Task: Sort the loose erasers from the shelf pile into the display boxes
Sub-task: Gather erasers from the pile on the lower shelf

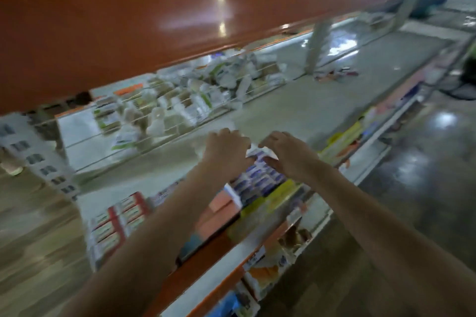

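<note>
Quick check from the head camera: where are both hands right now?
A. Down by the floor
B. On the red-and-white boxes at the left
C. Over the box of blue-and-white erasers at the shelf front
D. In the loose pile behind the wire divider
C: the left hand and right hand meet over the box of blue-and-white erasers, in front of the loose pile; blur hides what the fingers hold.

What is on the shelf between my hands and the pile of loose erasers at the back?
In the head view, only bare shelf separates the hands from the pile.
</note>
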Motion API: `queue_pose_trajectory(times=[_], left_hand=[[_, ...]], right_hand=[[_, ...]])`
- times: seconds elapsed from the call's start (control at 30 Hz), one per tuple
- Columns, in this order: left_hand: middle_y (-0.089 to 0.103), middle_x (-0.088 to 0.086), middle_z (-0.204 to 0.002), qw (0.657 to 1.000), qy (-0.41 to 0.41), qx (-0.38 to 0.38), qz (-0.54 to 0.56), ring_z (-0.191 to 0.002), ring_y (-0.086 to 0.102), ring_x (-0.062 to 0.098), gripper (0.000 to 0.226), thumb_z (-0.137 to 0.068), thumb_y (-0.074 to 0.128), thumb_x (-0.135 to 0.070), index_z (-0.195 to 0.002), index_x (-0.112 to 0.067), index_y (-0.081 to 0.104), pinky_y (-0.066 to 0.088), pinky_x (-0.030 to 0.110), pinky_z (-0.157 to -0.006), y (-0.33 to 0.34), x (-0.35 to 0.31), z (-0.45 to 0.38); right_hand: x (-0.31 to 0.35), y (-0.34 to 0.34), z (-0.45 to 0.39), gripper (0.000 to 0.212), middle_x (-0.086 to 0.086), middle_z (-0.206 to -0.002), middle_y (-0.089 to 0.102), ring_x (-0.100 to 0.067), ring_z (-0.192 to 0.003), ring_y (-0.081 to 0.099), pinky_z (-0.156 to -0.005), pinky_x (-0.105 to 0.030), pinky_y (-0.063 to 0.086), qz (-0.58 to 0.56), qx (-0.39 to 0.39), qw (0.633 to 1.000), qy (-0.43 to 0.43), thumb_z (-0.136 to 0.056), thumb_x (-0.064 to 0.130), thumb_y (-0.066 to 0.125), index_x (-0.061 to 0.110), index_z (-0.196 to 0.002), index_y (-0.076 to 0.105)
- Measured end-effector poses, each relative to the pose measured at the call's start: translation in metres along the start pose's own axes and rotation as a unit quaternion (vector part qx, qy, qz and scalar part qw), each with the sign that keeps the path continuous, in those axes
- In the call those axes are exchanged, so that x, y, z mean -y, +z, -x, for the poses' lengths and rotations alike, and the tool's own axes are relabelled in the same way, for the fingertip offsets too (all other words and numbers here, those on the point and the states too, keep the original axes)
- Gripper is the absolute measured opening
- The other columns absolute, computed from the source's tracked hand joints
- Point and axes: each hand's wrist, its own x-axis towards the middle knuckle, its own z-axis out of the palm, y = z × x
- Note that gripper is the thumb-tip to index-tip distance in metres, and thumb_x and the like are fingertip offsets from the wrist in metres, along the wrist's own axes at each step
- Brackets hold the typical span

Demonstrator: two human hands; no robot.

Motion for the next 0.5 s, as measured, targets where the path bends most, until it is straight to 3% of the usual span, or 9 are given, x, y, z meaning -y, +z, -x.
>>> queue_pose_trajectory(times=[0.27, 0.5], left_hand=[[0.053, 0.007, -0.123, 0.998, 0.050, 0.026, 0.027, -0.115, 0.046, 0.028, 0.040, -0.089, 0.049, -0.048, -0.119, -0.023, 0.056, 0.037, 0.037, -0.090, 0.028, -0.166, -0.155], [0.054, 0.009, -0.116, 0.998, 0.038, 0.018, 0.053, -0.110, 0.049, 0.029, 0.041, -0.088, 0.048, -0.046, -0.116, -0.017, 0.057, 0.042, 0.037, -0.083, 0.051, -0.255, -0.267]], right_hand=[[-0.191, -0.023, 0.048, 0.040, -0.009, -0.129, 0.049, -0.026, -0.121, 0.046, -0.098, -0.038, 0.040, -0.016, 0.033, 0.990, 0.137, -0.092, 0.032, 0.052, 0.017, -0.129, 0.050], [-0.319, -0.039, 0.061, 0.036, -0.008, -0.128, 0.047, -0.028, -0.119, 0.047, -0.089, -0.039, 0.044, 0.004, 0.026, 0.984, 0.175, -0.094, 0.030, 0.047, 0.016, -0.127, 0.049]])
